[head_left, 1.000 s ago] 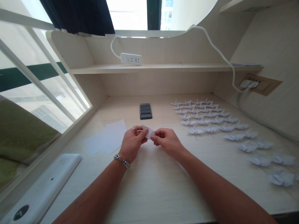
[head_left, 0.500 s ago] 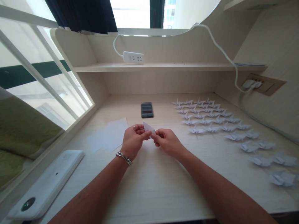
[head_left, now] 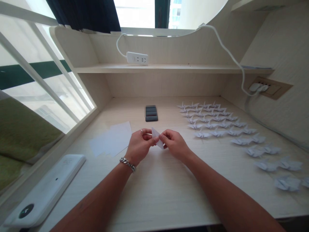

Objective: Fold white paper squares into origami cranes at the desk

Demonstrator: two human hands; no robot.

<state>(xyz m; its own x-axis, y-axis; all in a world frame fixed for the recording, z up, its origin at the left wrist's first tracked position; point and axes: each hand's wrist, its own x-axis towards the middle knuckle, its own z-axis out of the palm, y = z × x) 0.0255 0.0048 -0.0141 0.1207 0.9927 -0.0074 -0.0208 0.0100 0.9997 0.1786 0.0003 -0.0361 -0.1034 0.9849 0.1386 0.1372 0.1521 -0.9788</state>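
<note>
Both my hands meet above the middle of the pale wooden desk (head_left: 154,187), pinching a small folded piece of white paper (head_left: 156,137). My left hand (head_left: 139,146), with a ring and a chain bracelet at the wrist, grips its left side. My right hand (head_left: 175,145) grips its right side with thumb and fingers closed. The paper stands up between the fingertips, partly hidden by them. A loose stack of white paper sheets (head_left: 111,139) lies just left of my left hand.
Rows of several folded white paper cranes (head_left: 217,124) cover the desk's right side. A dark phone (head_left: 151,113) lies behind my hands. A white device (head_left: 45,190) sits at the front left. A power strip (head_left: 137,58) rests on the shelf; cables run to a wall socket (head_left: 262,87).
The hands have turned and worked the folded paper slightly; its point now angles down to the right between the fingertips. The view shifted a little.
</note>
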